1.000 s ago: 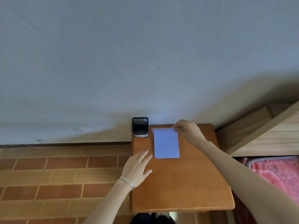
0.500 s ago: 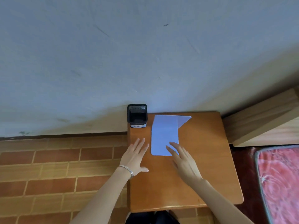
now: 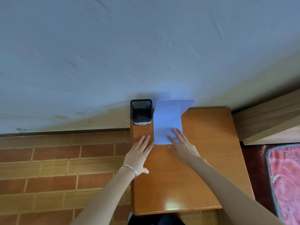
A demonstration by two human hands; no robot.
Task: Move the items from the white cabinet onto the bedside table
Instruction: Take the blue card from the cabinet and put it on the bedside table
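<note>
A pale blue folded stand (image 3: 167,120) sits on the orange wooden bedside table (image 3: 203,159), its upright flap leaning toward the wall. A black mesh pen holder (image 3: 141,112) stands at the table's back left corner, just left of the stand. My right hand (image 3: 181,146) lies flat with straight fingers on the stand's near right part. My left hand (image 3: 139,154) rests flat on the table by its left edge, just left of the stand, with a bracelet on its wrist. No white cabinet is in view.
A pale wall (image 3: 146,54) rises right behind the table. Brick-patterned floor (image 3: 56,168) lies to the left. A wooden bed frame (image 3: 267,119) and a red patterned mattress (image 3: 285,176) are to the right.
My right hand let go of the stand's far edge and came down onto its near part. The stand now has its flap raised. My left hand stayed almost still on the table.
</note>
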